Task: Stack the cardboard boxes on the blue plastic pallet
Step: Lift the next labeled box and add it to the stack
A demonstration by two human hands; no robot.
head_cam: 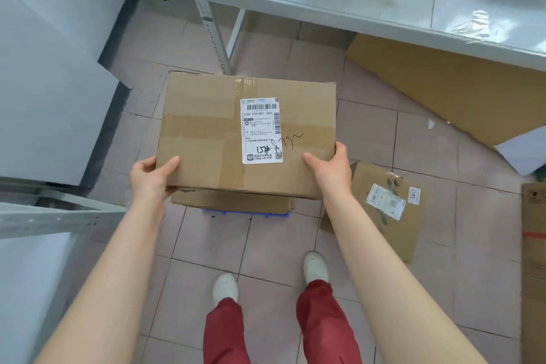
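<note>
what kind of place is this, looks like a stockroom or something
Probably a parcel stockroom or packing room: a labelled cardboard box held in both hands, metal shelving, more parcels on a white table, and flattened cardboard on the tiled floor.

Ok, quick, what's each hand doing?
Left hand: closed on the taped brown cardboard box with white label, near-left corner.
Right hand: closed on its near-right corner.

Browns, Blue and Red

The box [206, 133] is showing tan cardboard with darker tape bands and a white label [261, 130] bearing black barcodes. The pallet [245, 214] is peeking out blue. Trousers [322, 322] are showing red, shoes [225, 287] white, tiles [280, 245] pinkish.
</note>
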